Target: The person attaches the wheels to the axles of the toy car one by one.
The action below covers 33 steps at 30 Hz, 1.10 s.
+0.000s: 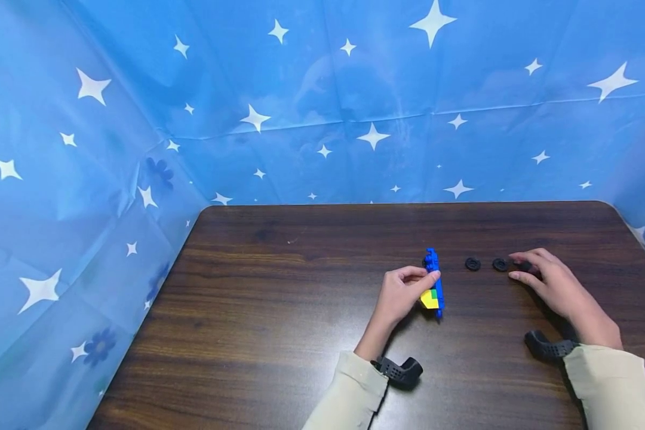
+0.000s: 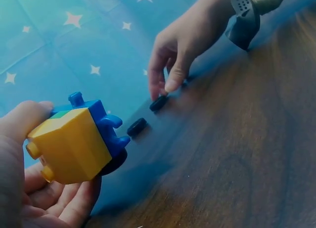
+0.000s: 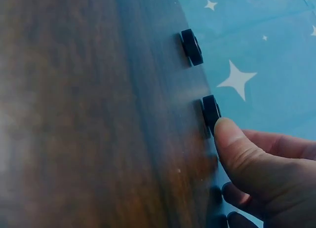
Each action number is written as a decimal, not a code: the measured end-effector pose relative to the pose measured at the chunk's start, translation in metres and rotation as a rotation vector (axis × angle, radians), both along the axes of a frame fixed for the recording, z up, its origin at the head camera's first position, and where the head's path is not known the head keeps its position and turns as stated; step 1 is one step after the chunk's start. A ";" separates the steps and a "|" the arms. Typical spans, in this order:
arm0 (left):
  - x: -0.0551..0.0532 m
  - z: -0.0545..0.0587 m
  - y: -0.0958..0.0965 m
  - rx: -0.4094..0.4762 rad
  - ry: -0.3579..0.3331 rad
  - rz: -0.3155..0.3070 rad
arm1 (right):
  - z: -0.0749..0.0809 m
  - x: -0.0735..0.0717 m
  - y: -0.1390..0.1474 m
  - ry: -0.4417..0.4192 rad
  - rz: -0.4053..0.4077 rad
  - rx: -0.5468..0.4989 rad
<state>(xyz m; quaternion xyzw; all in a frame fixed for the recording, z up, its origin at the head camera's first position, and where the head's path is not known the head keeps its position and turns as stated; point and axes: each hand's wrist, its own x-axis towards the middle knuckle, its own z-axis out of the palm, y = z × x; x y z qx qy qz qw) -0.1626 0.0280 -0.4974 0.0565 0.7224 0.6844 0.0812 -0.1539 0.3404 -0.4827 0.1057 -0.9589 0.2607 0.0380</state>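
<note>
My left hand grips a toy vehicle body of blue, yellow and green blocks between thumb and fingers, above the table. In the left wrist view, the yellow block faces the camera, blue hooks stick out at its side, and a dark round part shows below. My right hand is low over the table, thumb and forefinger apart, fingertips right beside a small black wheel. A second black wheel lies to its left. Another dark shape shows between the right fingers, partly hidden.
The dark wood-grain table ends at a blue, star-patterned cloth behind and at the sides. Black wrist mounts sit on both forearms, at the ends of light sleeves.
</note>
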 end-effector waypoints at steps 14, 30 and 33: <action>0.003 0.006 -0.003 -0.071 -0.031 0.013 | 0.005 -0.021 0.002 -0.046 0.088 0.067; 0.004 0.010 -0.005 -0.074 -0.067 -0.005 | 0.012 -0.037 0.009 -0.004 0.228 0.144; 0.004 0.010 -0.006 -0.073 -0.074 -0.010 | 0.012 -0.039 0.010 0.024 0.250 0.143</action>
